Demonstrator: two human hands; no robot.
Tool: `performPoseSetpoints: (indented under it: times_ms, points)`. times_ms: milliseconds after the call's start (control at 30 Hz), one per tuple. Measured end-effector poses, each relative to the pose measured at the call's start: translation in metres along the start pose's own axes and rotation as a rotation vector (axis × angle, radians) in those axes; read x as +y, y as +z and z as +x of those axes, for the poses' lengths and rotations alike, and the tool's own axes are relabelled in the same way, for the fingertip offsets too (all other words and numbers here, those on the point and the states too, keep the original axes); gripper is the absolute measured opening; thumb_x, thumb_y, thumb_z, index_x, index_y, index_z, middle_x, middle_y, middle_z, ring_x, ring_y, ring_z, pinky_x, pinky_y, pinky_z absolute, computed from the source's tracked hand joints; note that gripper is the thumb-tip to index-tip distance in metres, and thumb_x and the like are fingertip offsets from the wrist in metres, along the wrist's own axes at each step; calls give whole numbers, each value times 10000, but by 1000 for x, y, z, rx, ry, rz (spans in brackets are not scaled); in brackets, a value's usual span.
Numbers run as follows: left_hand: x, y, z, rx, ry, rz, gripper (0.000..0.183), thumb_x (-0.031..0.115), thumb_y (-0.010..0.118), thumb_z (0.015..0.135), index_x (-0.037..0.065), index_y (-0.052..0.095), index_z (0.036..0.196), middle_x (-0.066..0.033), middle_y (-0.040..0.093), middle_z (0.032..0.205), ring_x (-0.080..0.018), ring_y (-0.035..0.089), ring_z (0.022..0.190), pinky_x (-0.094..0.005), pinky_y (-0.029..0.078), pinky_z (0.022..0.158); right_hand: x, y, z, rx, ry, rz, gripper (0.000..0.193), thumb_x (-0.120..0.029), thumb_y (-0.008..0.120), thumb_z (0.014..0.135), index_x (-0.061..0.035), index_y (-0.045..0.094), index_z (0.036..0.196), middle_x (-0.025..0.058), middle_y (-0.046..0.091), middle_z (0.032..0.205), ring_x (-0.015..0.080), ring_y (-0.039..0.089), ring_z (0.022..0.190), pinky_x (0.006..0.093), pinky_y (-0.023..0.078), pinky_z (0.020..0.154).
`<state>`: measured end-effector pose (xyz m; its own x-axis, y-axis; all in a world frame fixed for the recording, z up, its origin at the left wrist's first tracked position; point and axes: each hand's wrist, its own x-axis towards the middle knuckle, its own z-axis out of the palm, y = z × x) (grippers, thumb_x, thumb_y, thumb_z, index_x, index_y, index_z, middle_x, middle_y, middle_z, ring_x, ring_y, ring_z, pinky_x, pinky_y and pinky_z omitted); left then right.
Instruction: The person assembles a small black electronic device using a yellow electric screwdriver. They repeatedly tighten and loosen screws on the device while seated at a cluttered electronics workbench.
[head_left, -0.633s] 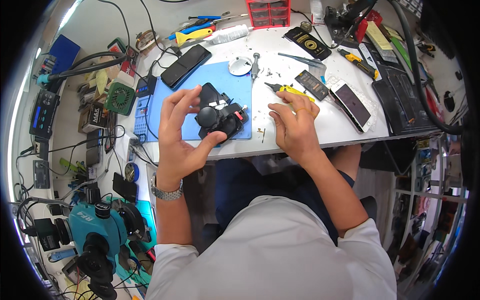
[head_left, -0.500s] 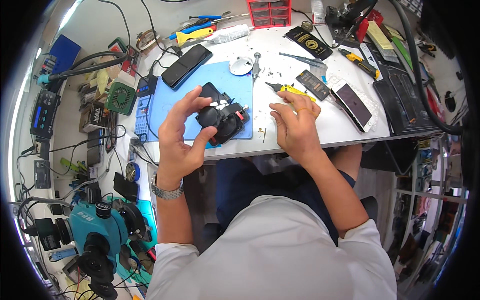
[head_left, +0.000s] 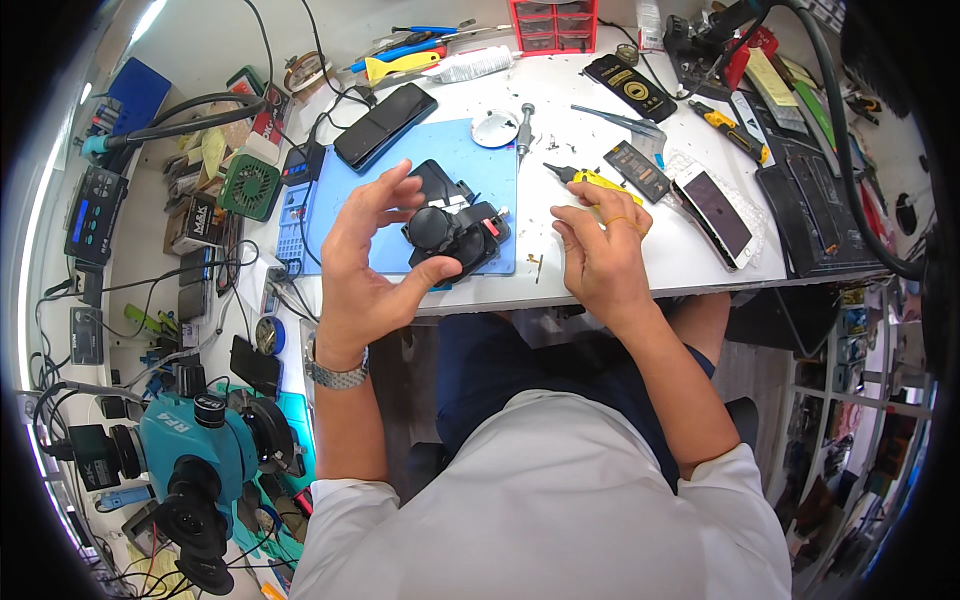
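**Black clamp fixture being handled on the blue mat**

Black clamp fixture [head_left: 455, 235] is sitting on the blue mat [head_left: 350, 235], at twelve o'clock from the person. In the head view, the left hand [head_left: 370, 265] is cupping it, fingers spread, thumb touching its near edge. The right hand [head_left: 600, 250], at three o'clock, is resting loosely curled on the white worktop [head_left: 600, 150], holding nothing. Apparently a positioning step; next calls for a firmer grip.

On your mat [head_left: 350, 225] sits the clamp [head_left: 455, 238], your left hand [head_left: 370, 270] at its 9 o'clock, right hand [head_left: 600, 250] at 3. A phone [head_left: 718, 208] lies beyond at 3, a dish [head_left: 494, 128] at 12.
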<state>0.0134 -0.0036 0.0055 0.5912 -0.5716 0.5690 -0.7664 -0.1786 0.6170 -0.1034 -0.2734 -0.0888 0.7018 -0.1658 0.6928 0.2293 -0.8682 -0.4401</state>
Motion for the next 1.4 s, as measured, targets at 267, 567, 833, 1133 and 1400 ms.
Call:
performPoseSetpoints:
  times_ms: [267, 567, 833, 1133, 1400]
  points:
    - [2, -4, 0, -65, -66, -162, 943, 65, 992, 875, 10, 539, 1700, -213, 804, 1370, -270, 781, 1267, -424, 628, 1106, 0, 0, 0, -1, -10, -9, 319, -2, 862, 907, -104, 793, 1202, 111, 703, 1399, 316, 666, 1238, 516, 424, 1095]
    - [1, -2, 0, -105, -69, -206, 933, 44, 931, 923, -2, 477, 1737, -229, 741, 1526, -288, 701, 1436, -443, 541, 1230, 0, 0, 0, -3, -14, -17, 303, -13, 860, 916, -103, 793, 1198, 110, 704, 1398, 310, 672, 1224, 512, 427, 1081]
    - [3, 0, -1, -85, -106, -267, 961, 41, 929, 901, 18, 473, 1746, -213, 754, 1492, -316, 718, 1413, -450, 529, 1243, 0, 0, 0, -2, -15, -17, 305, -11, 860, 911, -104, 794, 1194, 111, 705, 1398, 309, 673, 1223, 509, 427, 1084]
    - [6, -2, 1, -90, -79, -223, 983, 95, 944, 890, 3, 469, 1745, -225, 723, 1506, -326, 671, 1457, -483, 513, 1258, 1, -1, 0, 3, -14, -14, 304, -8, 861, 907, -101, 796, 1189, 112, 709, 1402, 313, 675, 1222, 511, 426, 1087]
    - [-1, -2, -6, -106, -114, -382, 878, 48, 774, 934, -12, 451, 1748, -229, 608, 1670, -358, 620, 1533, -527, 417, 1345, 3, 0, -2, 2, -14, -12, 321, -12, 869, 905, -108, 797, 1202, 107, 711, 1403, 305, 675, 1232, 500, 415, 1090]
